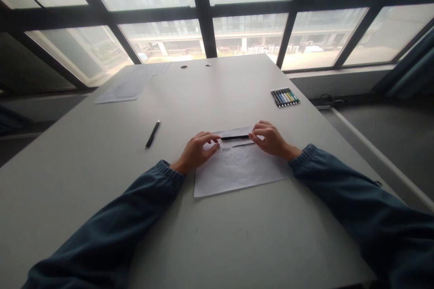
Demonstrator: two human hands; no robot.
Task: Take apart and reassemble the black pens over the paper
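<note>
Head view: my left hand [198, 149] and right hand [269, 140] pinch the ends of a black pen [235, 137].
Pen: level, over the far edge of the sheet [237, 174], mid worktop [217, 235].
Risk: my fingertip grip could slip, marking the sheet.

Matt grey table [237, 244], smooth. White paper sheet [237, 171], matt. Dark pen [235, 137] at centre frame, slightly glossy plastic. Blue sleeves [111, 230] look soft knit cloth. Window panes [162, 40], upper frame, hazy glass.
</note>
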